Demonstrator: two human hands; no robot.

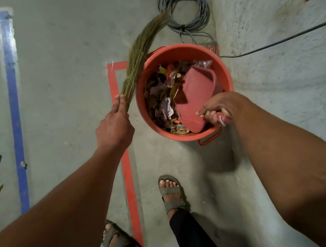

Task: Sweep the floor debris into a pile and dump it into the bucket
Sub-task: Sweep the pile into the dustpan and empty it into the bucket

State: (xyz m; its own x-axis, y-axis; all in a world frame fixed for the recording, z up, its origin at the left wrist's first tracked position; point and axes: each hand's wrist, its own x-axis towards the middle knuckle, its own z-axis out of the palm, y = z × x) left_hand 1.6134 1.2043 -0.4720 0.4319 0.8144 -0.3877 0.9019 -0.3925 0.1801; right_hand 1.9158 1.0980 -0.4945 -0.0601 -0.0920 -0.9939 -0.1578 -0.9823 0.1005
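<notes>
At frame centre the right hand (217, 110), fingers curled round its handle, tips the dustpan (194, 96) into the bucket (177, 53) of debris (161, 100), while the left hand (114, 124) grips the broom (137, 53) just left of it.

Coiled grey cable (183, 7) on concrete floor (63, 74), black cable (284, 40) at right, blue tape line (16, 123), red tape line (126, 170)

Single head-worn wide-angle view, looking steeply down, orange bucket (183, 91) just above centre and near, both forearms reaching in from below, sandalled feet under the bucket
</notes>
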